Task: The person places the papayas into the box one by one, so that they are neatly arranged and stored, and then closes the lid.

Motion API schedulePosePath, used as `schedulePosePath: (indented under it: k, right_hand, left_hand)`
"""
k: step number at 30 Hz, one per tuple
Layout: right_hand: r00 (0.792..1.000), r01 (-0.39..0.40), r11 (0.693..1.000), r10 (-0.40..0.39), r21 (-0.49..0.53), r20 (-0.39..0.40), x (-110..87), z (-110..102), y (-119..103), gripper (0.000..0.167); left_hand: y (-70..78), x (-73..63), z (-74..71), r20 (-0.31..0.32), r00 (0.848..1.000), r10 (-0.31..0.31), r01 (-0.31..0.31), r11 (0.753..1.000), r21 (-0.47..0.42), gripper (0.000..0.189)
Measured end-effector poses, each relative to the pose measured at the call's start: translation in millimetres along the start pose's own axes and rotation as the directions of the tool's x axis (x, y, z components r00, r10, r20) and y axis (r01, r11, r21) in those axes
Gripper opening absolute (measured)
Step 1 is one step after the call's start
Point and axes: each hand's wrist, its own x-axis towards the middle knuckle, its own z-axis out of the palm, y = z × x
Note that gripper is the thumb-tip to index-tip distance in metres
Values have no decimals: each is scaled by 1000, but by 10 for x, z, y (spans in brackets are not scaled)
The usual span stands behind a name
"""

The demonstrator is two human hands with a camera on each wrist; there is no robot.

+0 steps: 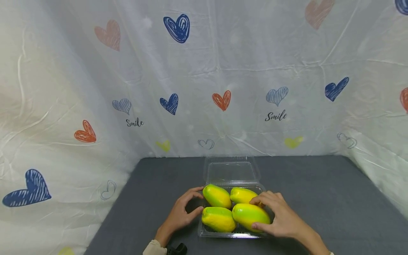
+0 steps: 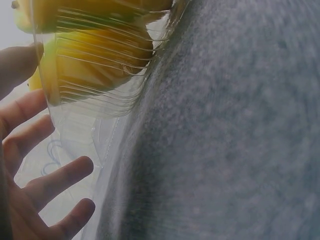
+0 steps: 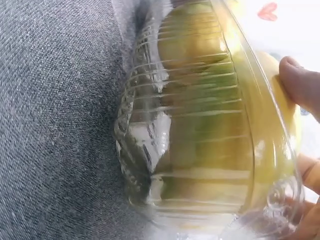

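Observation:
Several yellow-green mangoes lie in two rows in a clear plastic clamshell box. My right hand grips the front-right mango, thumb on its near side and fingers over its far side. Behind that one lies the back-right mango, partly covered by my fingers. On the other side, my left hand rests at the box's left rim with fingers spread, its thumb tip beside the front-left mango and its fingertips by the back-left mango. The left wrist view shows these fingers along the ribbed box wall.
The hinged transparent lid lies folded back behind the box. Dark grey cloth covers the table. A pale curtain printed with hearts hangs behind and at both sides. A black band is on the left wrist.

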Motion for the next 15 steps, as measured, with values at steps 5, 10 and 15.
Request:
schedulePosePath:
  k: [5, 10, 15]
  right_hand:
    - [1000, -9, 1000, 9, -15, 8, -12, 37, 0, 51]
    - [1000, -11, 1000, 11, -26, 11, -20, 53, 0, 53]
    - [1000, -8, 1000, 8, 9, 1, -16, 40, 9, 52]
  left_hand:
    - [-6, -8, 7, 2, 1000, -20, 20, 1000, -1, 24]
    - [1, -5, 7, -3, 1000, -13, 13, 1000, 8, 24]
    - [8, 4, 4, 0, 1000, -16, 16, 1000, 5, 24]
